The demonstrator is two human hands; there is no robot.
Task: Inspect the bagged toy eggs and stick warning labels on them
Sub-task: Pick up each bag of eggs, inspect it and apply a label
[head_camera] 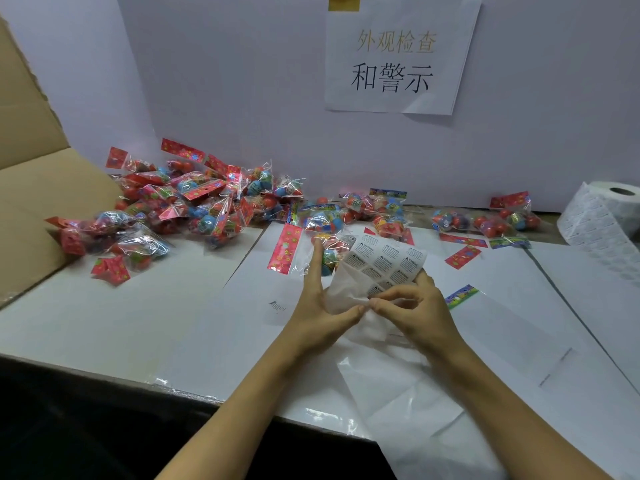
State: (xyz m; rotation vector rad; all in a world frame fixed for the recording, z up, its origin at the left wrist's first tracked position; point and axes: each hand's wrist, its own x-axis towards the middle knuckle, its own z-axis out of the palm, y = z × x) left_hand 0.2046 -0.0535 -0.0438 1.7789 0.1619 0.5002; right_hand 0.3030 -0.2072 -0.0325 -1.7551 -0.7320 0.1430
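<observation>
- Your left hand (323,299) pinches the white sheet of printed warning labels (377,268) at its lower edge, thumb against the paper, other fingers extended behind it.
- Your right hand (412,310) pinches the same edge with thumb and forefinger, apparently starting to peel a label.
- The sheet is held above the white tabletop (138,317), just in front of one clear bag of coloured toy eggs with a red header card (294,251).
- Expect thin, limp backing paper; support it close to the label being peeled.
- The heap of bagged toy eggs (180,206) is likely light and crinkly; grip each by its stiff header card.
</observation>
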